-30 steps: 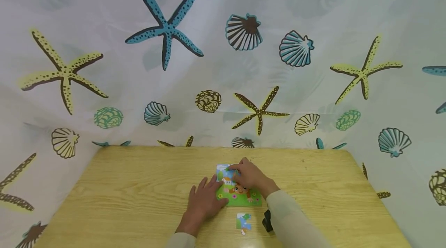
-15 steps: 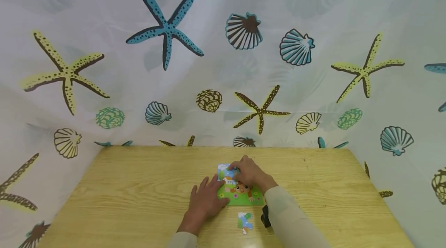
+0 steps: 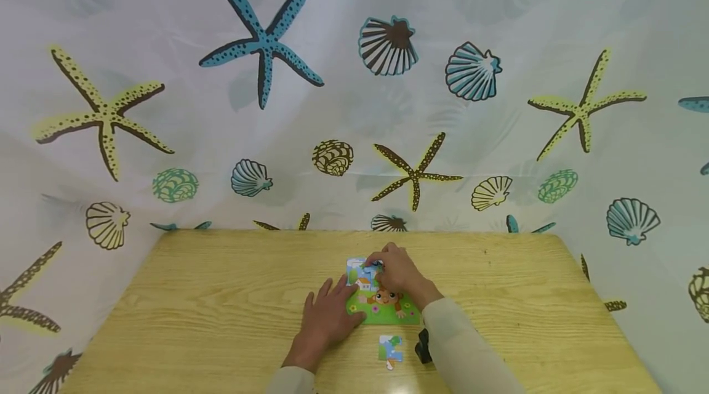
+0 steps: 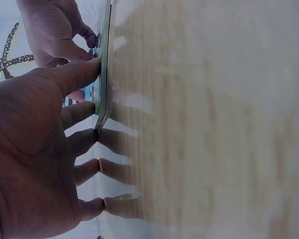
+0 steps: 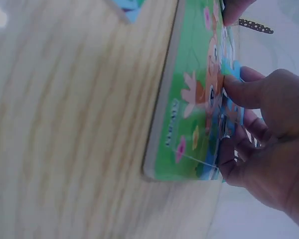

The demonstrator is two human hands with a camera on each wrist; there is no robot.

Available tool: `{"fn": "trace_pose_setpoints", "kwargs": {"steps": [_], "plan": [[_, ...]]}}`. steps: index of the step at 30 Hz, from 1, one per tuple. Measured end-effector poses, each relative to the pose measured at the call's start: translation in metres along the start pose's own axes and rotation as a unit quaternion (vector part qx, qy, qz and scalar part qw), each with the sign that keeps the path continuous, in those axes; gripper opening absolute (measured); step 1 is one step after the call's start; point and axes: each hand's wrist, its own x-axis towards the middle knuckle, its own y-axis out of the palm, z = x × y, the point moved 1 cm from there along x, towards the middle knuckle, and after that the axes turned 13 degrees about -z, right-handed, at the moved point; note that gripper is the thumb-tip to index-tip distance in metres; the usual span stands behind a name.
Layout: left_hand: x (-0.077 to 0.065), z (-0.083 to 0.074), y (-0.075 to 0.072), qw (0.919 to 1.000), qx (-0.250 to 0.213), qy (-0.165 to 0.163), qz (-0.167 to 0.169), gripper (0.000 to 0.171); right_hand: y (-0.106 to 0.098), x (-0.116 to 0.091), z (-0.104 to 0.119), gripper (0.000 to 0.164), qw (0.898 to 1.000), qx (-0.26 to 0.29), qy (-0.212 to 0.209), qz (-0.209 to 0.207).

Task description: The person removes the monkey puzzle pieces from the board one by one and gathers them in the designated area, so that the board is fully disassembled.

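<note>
A jigsaw puzzle with a cartoon monkey on green grass lies in its board on the table. My left hand rests at the board's left side, thumb and index finger on its edge and the other fingertips down on the tabletop. Over the upper part of the picture, my right hand pinches a blue puzzle piece between thumb and fingers. That piece stands tilted up from the board in the right wrist view. The right hand hides the board's upper right corner in the head view.
A few blue, white and green puzzle pieces lie together on the wooden table, just in front of the board. A black object shows beside the right sleeve. Behind the table hangs a cloth printed with starfish and shells.
The right hand's fingers have drawn up slightly, and the blue piece beneath them now looks tilted. The left hand keeps its place on the board's edge.
</note>
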Motion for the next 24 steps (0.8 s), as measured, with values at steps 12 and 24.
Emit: {"fn": "trace_pose_setpoints", "kwargs": {"steps": [12,24], "plan": [[-0.001,0.001,0.001,1.0,-0.009,0.003,-0.001,0.061,0.003,-0.004,-0.013,0.034,0.998,0.055,0.013,-0.019],[0.0,-0.003,0.001,0.9999,-0.007,0.007,-0.011,0.059,-0.002,-0.009,-0.016,0.027,0.996,0.082,0.016,-0.006]]}}
